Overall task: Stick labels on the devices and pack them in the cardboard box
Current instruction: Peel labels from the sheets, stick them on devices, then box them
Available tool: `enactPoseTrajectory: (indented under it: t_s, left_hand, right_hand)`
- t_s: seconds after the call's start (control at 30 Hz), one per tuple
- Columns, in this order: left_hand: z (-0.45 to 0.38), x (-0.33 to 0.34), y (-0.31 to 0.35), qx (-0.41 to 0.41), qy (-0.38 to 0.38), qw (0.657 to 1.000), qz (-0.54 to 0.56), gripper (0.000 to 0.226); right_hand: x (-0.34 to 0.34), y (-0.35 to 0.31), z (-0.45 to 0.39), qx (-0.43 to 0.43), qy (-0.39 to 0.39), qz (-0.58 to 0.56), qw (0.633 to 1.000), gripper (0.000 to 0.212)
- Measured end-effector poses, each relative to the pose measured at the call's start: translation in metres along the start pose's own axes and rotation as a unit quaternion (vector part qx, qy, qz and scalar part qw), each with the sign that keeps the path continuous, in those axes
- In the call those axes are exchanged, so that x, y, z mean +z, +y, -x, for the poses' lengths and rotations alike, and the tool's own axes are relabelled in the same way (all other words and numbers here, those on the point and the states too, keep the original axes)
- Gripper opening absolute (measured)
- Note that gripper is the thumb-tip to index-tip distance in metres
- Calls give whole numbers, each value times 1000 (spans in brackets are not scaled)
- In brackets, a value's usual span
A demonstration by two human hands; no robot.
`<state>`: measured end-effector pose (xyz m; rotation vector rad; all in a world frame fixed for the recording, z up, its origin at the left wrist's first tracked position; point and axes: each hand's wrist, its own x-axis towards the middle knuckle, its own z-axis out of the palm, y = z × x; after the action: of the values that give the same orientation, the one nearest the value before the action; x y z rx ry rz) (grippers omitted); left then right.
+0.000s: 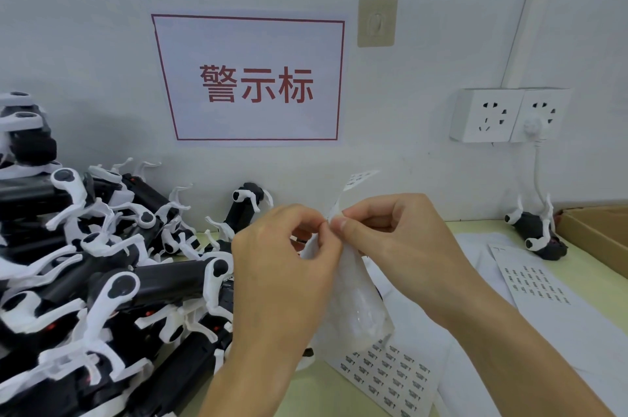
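Both hands are raised over the table's middle. My left hand [289, 267] and my right hand [397, 240] meet fingertip to fingertip, pinching the edge of a curled white label sheet [356, 301] that hangs between them. A second label sheet [390, 376] with rows of small black labels lies flat below the hands, and another label sheet [533, 284] lies to the right. A big pile of black and white devices [102, 274] fills the left side. One single device [537, 233] lies at the right, beside the open cardboard box [598, 233].
A red-framed paper sign [251, 80] hangs on the wall ahead. A double wall socket [506, 114] with a white plug and cable sits at the right. One more device [244, 209] leans against the wall behind the hands. White paper sheets [577, 342] cover the table's right part.
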<state>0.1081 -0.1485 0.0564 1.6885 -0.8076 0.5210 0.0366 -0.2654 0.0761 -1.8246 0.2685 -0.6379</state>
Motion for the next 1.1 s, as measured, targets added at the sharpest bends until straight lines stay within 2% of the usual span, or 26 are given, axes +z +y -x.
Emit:
enactPoseTrajectory:
  t_s: [0.17,0.33,0.53,0.63,0.93,1.1]
  left_hand:
    - [-1,0,1,-28,-28,999,35,15]
    - [-2,0,1,-29,-20,999,37,17]
    - [-2,0,0,-16,-30,999,34,17]
    - [-1,-1,1,-2,-50,998,44,9]
    - [-6,-4,-5,12,-69,998,-8,18]
    - [-4,-6,-1,-53,-58,997,16,15]
  right_hand:
    - [0,1,-1,-7,13,-1,1000,15]
    - [-2,1,-1,-17,-2,3,1000,16]
    - [-2,1,-1,-12,20,4,1000,15]
    - [-2,1,-1,-13,23,12,1000,16]
    - [-3,1,-2,12,11,40,999,15]
    - [-1,1,-1,15,20,30,999,14]
